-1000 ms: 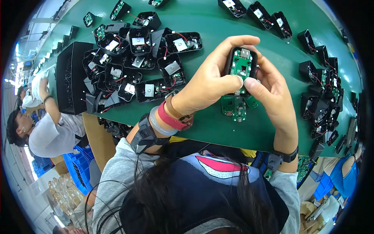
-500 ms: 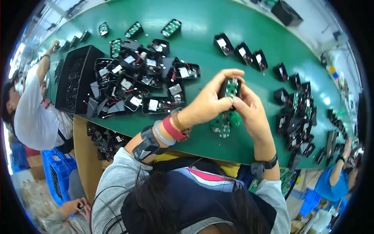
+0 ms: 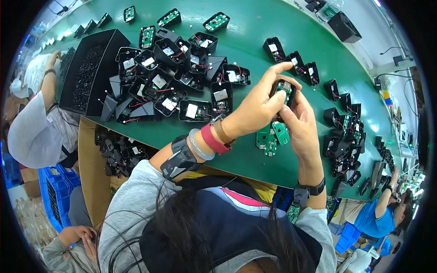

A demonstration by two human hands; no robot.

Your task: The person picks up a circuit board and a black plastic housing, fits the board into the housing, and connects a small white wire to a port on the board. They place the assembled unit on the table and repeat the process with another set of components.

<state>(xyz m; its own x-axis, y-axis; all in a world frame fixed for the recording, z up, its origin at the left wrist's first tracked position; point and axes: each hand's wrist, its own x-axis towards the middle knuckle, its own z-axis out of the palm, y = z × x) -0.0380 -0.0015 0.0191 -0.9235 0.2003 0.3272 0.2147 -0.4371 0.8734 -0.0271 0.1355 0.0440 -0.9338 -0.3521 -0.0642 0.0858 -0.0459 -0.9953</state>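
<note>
Between both hands is a small black plastic casing [image 3: 292,92] with a green circuit board [image 3: 285,85] in its opening. My left hand [image 3: 258,105] grips it from the left, thumb pressed on the board and index finger stretched past the far end. On the other side, my right hand [image 3: 301,125] is closed around the casing, with its thumb at the near end. Just below the hands, loose green circuit boards [image 3: 266,140] lie on the green table [image 3: 236,157]. Fingers hide the casing's underside and part of the board.
Left of my hands spreads a heap of black casings [image 3: 191,110] with red wires, beside a black bin [image 3: 86,77] of small dark parts. More casings [image 3: 343,150] are piled at the right. Co-workers sit left and right; a cardboard box [image 3: 88,159] stands below the table edge.
My left thumb has moved from the casing's near end farther up onto the board. The whole view has shifted, so the table's things appear higher in the picture.
</note>
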